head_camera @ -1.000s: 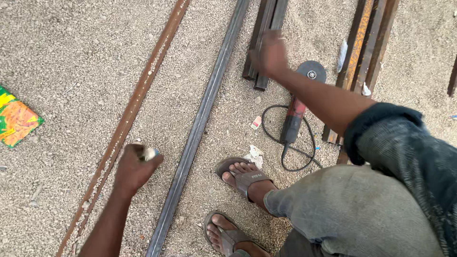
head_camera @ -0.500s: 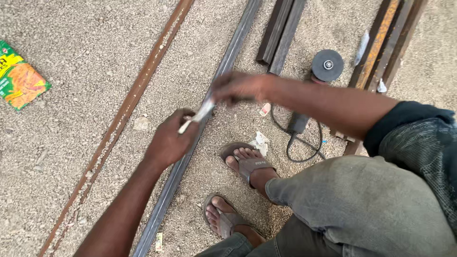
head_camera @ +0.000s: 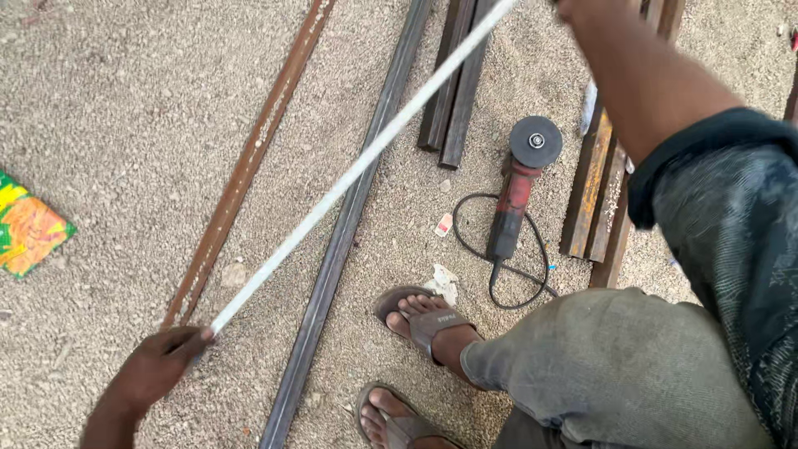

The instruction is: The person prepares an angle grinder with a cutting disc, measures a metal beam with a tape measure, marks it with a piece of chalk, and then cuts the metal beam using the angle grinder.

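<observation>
Your left hand (head_camera: 158, 370) is closed around the near end of a long white tape-like strip (head_camera: 357, 170), pinning it low over the sandy ground just beside the rusty brown flat steel bar (head_camera: 249, 162). The strip runs taut and diagonally up to the top edge, crossing above the dark grey steel channel (head_camera: 349, 224). Your right hand (head_camera: 582, 8) sits at the very top of the frame, mostly cut off, so whether it grips the far end cannot be told, though the strip leads straight toward it.

This looks like the stretching step of measuring along the steel lengths. The next move calls for lowering the strip flat against one bar and keeping it tight at both ends. The red angle grinder (head_camera: 515, 195) lies apart, near your sandalled foot (head_camera: 424, 320).
</observation>
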